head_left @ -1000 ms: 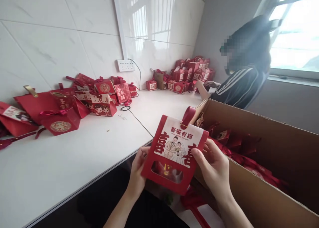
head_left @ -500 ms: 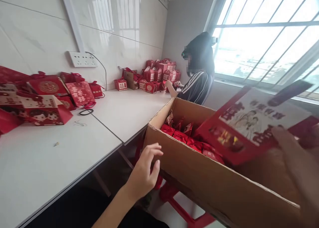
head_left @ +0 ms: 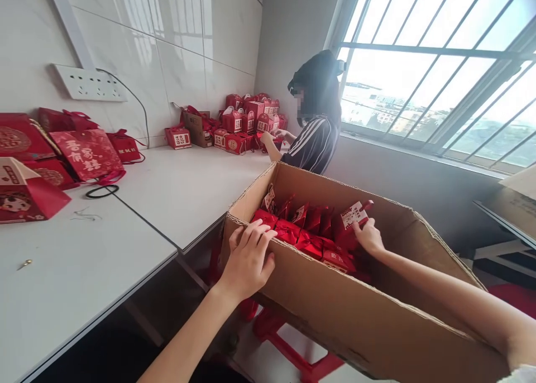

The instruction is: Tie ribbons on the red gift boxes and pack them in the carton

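Observation:
My right hand (head_left: 371, 238) is inside a large cardboard box (head_left: 335, 293), closed on a red gift box (head_left: 349, 221) with a white printed panel and a handle. The gift box is upright beside a row of other red gift boxes (head_left: 310, 240) in the carton. On the carton's near left rim lies my left hand (head_left: 249, 260), its fingers curled over the edge and the thumb on the outer side. The lower part of the held gift box is hidden behind other boxes and the carton wall.
A white table (head_left: 159, 176) carries red gift bags (head_left: 87, 154), a black ring (head_left: 101, 191) and a small brass-coloured piece (head_left: 25, 264). At the far end, a co-worker (head_left: 314, 120) handles something beside stacked red boxes (head_left: 251, 118). A red stool (head_left: 288, 344) stands beneath the carton.
My right hand has lowered the gift box from above the carton's right side into it. My left hand has moved onto the rim. The view has turned right.

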Demonstrator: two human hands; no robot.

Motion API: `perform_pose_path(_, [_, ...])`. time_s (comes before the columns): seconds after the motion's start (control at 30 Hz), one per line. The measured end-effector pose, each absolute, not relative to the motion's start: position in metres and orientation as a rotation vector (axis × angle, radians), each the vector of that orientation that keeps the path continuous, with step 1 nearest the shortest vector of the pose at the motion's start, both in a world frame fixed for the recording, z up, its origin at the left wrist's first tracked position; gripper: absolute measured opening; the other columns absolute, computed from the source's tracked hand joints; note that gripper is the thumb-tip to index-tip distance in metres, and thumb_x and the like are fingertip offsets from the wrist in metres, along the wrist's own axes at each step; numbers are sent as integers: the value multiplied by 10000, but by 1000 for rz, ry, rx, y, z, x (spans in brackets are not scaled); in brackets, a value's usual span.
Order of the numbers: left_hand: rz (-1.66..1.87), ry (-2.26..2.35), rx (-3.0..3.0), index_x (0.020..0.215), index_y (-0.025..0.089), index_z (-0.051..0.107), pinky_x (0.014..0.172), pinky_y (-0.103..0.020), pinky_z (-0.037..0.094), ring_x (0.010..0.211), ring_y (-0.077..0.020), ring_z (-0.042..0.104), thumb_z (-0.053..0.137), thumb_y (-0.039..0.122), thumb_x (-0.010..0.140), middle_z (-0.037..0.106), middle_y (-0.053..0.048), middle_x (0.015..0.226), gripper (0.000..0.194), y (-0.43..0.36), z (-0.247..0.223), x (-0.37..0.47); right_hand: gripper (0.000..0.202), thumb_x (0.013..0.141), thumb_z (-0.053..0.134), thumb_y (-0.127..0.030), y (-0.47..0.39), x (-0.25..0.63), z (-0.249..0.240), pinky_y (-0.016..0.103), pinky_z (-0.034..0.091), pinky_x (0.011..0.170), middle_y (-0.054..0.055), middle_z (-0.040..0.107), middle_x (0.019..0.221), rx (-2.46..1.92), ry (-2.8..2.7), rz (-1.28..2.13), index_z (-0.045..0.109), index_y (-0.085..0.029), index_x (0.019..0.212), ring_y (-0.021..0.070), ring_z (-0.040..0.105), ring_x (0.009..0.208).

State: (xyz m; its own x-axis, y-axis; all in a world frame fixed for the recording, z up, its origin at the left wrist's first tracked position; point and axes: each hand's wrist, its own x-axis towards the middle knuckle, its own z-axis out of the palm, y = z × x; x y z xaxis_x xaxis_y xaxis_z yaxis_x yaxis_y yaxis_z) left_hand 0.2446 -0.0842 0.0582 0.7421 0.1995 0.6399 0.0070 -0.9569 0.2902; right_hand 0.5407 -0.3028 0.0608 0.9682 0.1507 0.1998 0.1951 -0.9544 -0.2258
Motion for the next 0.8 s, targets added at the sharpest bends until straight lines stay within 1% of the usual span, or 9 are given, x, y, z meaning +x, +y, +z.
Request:
perform_pose_path(0.13, [1010,179,2666,1160,214,512,1045,-418,208,1256,-235,448,437,181,841,603,-75,1210,329,-86,57,245,317,903,366,-315,-304,541,46,328,463,657,190,665,895,-2858,-355,-240,481,-75,1077,278,657,790])
perform_pose_path(0.23, [1009,153,2662,1187,225,501,1047,-408,195,1270,-227,430,438,191,846,595,-64,1222,349,-85,55,244,267,910,352,-292,-311,538,47,343,470,737,197,624,1060,-2822,-531,-263,477,-120,1072,276,640,896])
perform_pose_path(0.3, [1011,138,2657,1198,225,497,1046,-404,190,1270,-225,429,439,192,850,595,-60,1223,353,-84,53,243,218,899,392,-278,-317,534,45,319,469,793,171,573,1197,-2803,-652,-237,492,-158,1051,251,622,979])
perform_pose_path(0.37, [1007,127,2655,1197,223,499,1047,-403,184,1266,-224,433,440,193,854,597,-62,1221,349,-83,53,242,195,883,435,-264,-322,533,41,291,459,842,139,551,1255,-2806,-716,-186,514,-177,1039,231,603,1046])
perform_pose_path(0.43, [998,120,2653,1193,223,502,1047,-402,180,1264,-225,436,443,195,856,599,-63,1221,343,-82,54,241,221,885,437,-269,-325,536,37,313,464,838,161,608,1160,-2857,-649,-137,537,-150,1041,254,616,1026])
perform_pose_path(0.53, [986,116,2646,1184,226,506,1043,-400,182,1264,-223,437,446,196,859,601,-58,1221,332,-81,55,242,272,873,445,-283,-323,548,31,353,492,702,193,676,880,-2968,-390,-54,597,-84,977,307,665,856])
perform_pose_path(0.67, [997,117,2653,1187,221,510,1036,-401,199,1255,-228,450,448,191,853,604,-62,1219,340,-81,56,243,263,827,532,-314,-315,566,37,303,483,547,142,663,651,-3032,-198,139,666,-95,766,261,668,628])
perform_pose_path(0.73, [1009,121,2658,1190,216,513,1033,-401,204,1242,-233,462,460,190,846,608,-63,1214,349,-81,55,243,269,806,569,-317,-313,572,45,298,481,525,140,661,625,-3046,-175,213,674,-83,725,243,656,564])
perform_pose_path(0.8, [1007,126,2662,1191,216,518,1031,-398,205,1232,-236,469,461,193,849,613,-63,1205,347,-81,55,243,242,791,591,-296,-315,573,53,308,491,574,164,686,722,-3065,-203,201,684,-72,786,262,676,648])
